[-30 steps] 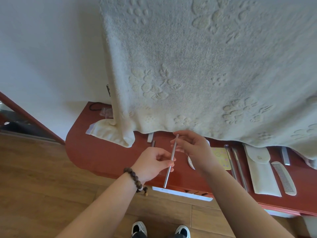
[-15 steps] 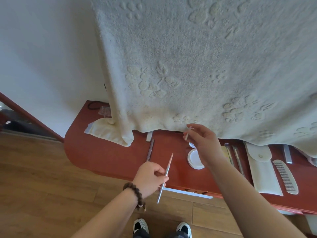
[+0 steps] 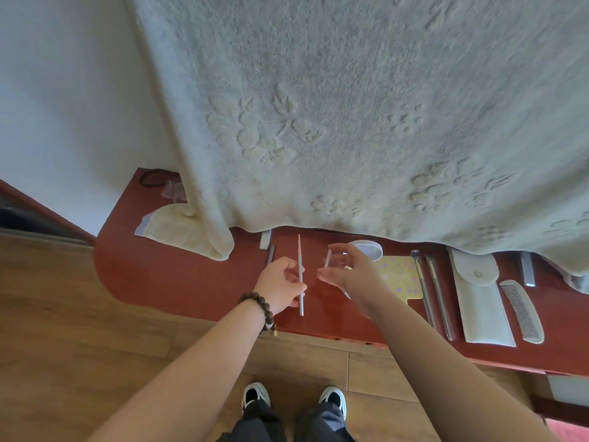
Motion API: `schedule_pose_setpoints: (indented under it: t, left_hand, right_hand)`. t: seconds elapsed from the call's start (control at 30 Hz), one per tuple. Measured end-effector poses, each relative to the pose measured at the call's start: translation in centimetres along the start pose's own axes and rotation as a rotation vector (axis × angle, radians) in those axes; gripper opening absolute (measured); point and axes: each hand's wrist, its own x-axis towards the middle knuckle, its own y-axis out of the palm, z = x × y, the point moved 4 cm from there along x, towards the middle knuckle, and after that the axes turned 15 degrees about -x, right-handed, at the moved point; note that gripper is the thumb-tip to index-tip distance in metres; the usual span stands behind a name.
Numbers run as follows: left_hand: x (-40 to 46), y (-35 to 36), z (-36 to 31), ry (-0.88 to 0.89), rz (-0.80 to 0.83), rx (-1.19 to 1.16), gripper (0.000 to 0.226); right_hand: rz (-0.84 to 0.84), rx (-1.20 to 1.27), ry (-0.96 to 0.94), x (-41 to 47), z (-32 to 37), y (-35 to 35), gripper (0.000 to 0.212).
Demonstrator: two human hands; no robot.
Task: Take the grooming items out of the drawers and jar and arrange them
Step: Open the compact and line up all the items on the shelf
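The left hand [image 3: 282,283] pinches a long thin silver metal rod [image 3: 300,275] near its middle; the rod's long axis runs away from the person, its far tip toward the hanging cream embossed towel [image 3: 350,122] and its near end toward the front edge of the dark red wooden table [image 3: 178,282]; I cannot tell whether it already touches the surface. Just to its right, the right hand [image 3: 347,275] pinches a shorter pale slim stick [image 3: 327,259] between thumb and forefinger, roughly parallel to the rod and apart from it. The left hand is nearer the bare patch of table at the left; setting the rod down probably means keeping it parallel to the two grey metal tools [image 3: 432,291] lying further right beside the white fabric pouch [image 3: 481,301] and pale comb [image 3: 522,311]. No writing or brand is readable.
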Motion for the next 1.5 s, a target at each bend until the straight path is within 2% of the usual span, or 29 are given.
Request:
schedule_pose_setpoints:
  t: [0.2,0.33,0.53,0.87,1.03,1.23,1.4,1.5]
  left_hand:
    - [1.7,0.5,0.5,0.086,-0.087,0.211,0.025]
    - [2.4,0.6,0.9,0.144,-0.155,0.323,0.024]
    - [2.0,1.1,1.1,0.189,-0.21,0.426,0.018]
    - [1.6,0.9,0.9,0.235,-0.222,0.461,0.019]
    - [0.0,-2.3,1.1,0.321,-0.356,0.498,0.025]
    - [0.5,-3.7,1.6,0.162,-0.358,0.654,0.047]
    - [1.5,-4.0,1.1,0.101,-0.335,0.677,0.031]
    - [1.5,-4.2,1.1,0.153,-0.263,0.529,0.023]
  right_hand:
    - [-0.063,-0.613,-0.152,1.9,-0.6,1.1,0.046]
    - [-0.017,-0.839,-0.282,2.9,-1.0,2.2,0.05]
    - [-0.004,-1.07,-0.314,3.7,-1.4,3.0,0.054]
    - [-0.012,-1.002,-0.279,3.5,-1.8,2.4,0.062]
    - [0.011,-0.968,-0.272,3.0,-1.7,2.3,0.068]
    - [-0.012,-0.94,-0.3,2.3,-1.5,2.0,0.056]
    - [-0.062,-0.925,-0.358,1.0,-1.5,1.7,0.047]
    - [-0.111,-0.819,-0.384,0.2,-0.7,1.8,0.044]
